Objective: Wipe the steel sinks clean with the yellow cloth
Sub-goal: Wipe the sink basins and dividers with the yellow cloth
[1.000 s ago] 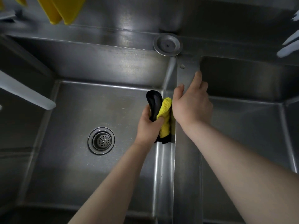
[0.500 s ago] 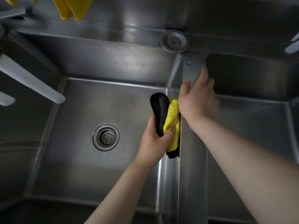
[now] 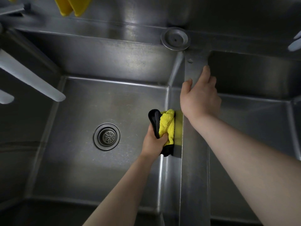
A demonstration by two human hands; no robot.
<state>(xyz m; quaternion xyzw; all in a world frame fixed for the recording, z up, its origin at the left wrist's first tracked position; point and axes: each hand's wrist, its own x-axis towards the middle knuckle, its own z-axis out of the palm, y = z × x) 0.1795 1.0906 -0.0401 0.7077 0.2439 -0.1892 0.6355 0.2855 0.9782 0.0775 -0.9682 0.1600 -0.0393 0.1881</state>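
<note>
My left hand (image 3: 154,141) grips a bunched yellow cloth (image 3: 167,126) with a black backing and presses it against the right inner wall of the left steel sink (image 3: 78,160). The wall mirrors the cloth as a yellow patch. My right hand (image 3: 199,97) rests on the flat steel divider (image 3: 194,168) between the two basins, thumb on the left edge and fingers hooked over the right edge. The right sink (image 3: 254,121) lies dark beyond it.
A round drain strainer (image 3: 106,136) sits in the left sink floor. A steel plug disc (image 3: 175,38) lies on the back ledge. Pale faucet spouts (image 3: 31,77) reach in from the left, and yellow cloths (image 3: 71,5) hang at the top.
My left hand has slid the cloth down along the sink's right wall, toward the near side. My right hand has stayed on the divider.
</note>
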